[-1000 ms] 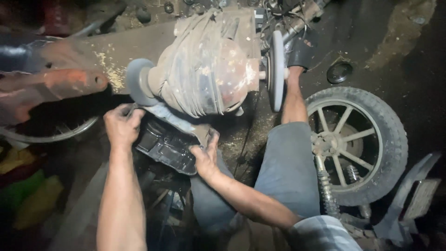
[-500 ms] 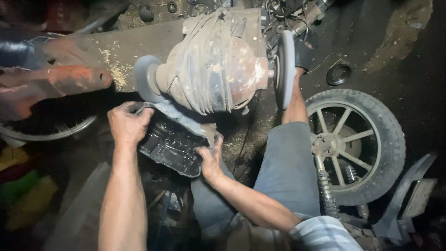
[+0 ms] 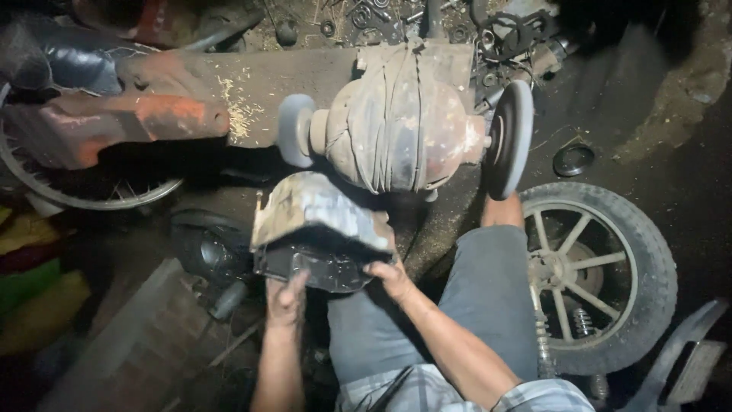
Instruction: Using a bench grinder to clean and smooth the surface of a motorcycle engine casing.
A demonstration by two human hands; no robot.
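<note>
Left hand (image 3: 286, 299) and right hand (image 3: 390, 276) gripped around grimy black engine cover (image 3: 319, 233), held tilted just below bench grinder (image 3: 404, 130), beside spoked wheel (image 3: 598, 275). Probably mid-lift, positioning stage; firm two-handed hold and careful alignment needed next.

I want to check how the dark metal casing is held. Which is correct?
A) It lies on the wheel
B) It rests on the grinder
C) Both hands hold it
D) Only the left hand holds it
C: the left hand and the right hand both grip the casing from below.
</note>
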